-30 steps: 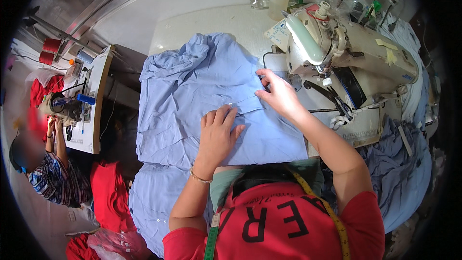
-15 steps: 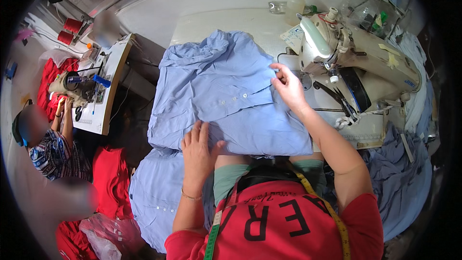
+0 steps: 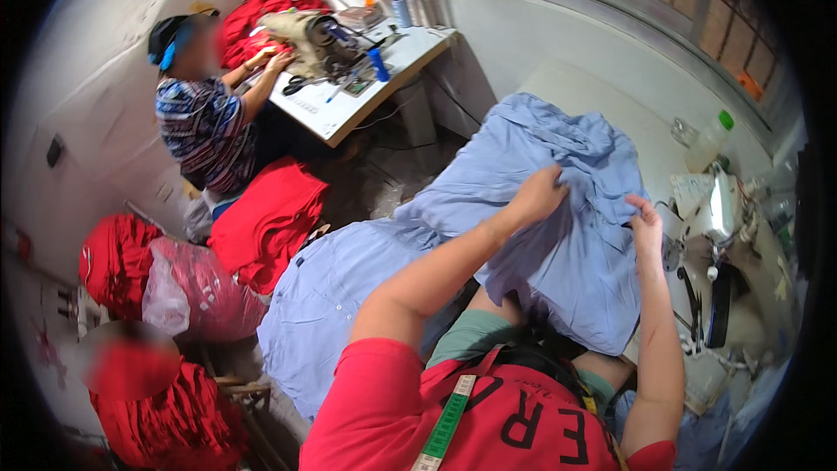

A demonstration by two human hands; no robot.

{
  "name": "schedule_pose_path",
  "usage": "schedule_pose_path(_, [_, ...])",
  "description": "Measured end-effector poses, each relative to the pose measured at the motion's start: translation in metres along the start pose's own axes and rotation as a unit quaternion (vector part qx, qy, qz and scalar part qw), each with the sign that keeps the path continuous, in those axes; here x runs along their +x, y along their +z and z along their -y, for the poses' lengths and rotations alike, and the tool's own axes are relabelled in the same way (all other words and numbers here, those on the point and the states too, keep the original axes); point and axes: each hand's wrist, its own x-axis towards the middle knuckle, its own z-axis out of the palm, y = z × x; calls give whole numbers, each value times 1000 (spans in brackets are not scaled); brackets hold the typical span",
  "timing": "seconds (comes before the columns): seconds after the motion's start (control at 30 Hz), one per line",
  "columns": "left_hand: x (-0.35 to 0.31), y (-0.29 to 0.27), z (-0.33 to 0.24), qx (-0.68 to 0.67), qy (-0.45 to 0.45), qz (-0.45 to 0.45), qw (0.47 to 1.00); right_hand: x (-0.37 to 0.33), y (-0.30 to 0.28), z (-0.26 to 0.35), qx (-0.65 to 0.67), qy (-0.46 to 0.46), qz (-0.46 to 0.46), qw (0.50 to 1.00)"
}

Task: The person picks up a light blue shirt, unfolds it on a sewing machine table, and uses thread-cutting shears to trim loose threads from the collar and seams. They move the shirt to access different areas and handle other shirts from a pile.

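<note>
A light blue button-up shirt (image 3: 523, 139) lies across the worktable and hangs over its near edge toward my lap. My left hand (image 3: 540, 195) reaches to the middle of the shirt, fingers closed on a fold of the cloth, which is pulled into creases there. At the shirt's right edge, my right hand (image 3: 646, 220) pinches the fabric between thumb and fingers. Just right of this hand stands a sewing machine (image 3: 728, 209), with black scissors (image 3: 691, 305) lying below it.
Another light blue shirt (image 3: 323, 296) is draped left of my lap. Farther left a co-worker (image 3: 205, 122) sits at a second sewing machine (image 3: 305, 39) with red cloth. Red garments (image 3: 270, 218) and a plastic bag (image 3: 205, 288) lie nearby. A green-capped bottle (image 3: 711, 144) stands at the back right.
The view has swung left. My left hand has gone from lying spread on the shirt's near part to gripping cloth farther in. My right hand now pinches the edge, and the shirt is more rumpled.
</note>
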Motion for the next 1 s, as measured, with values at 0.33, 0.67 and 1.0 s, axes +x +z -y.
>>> schedule_pose_path(0.33, [127,-134,-183,-331,283,-363,824,79,20,259,256,-370,-45,892])
schedule_pose_path(0.67, [-90,-57,-55,129,237,0,963,-82,-47,117,159,-93,87,979])
schedule_pose_path(1.0, [-54,-63,-112,58,345,109,931,-130,-2,124,-133,-142,270,943])
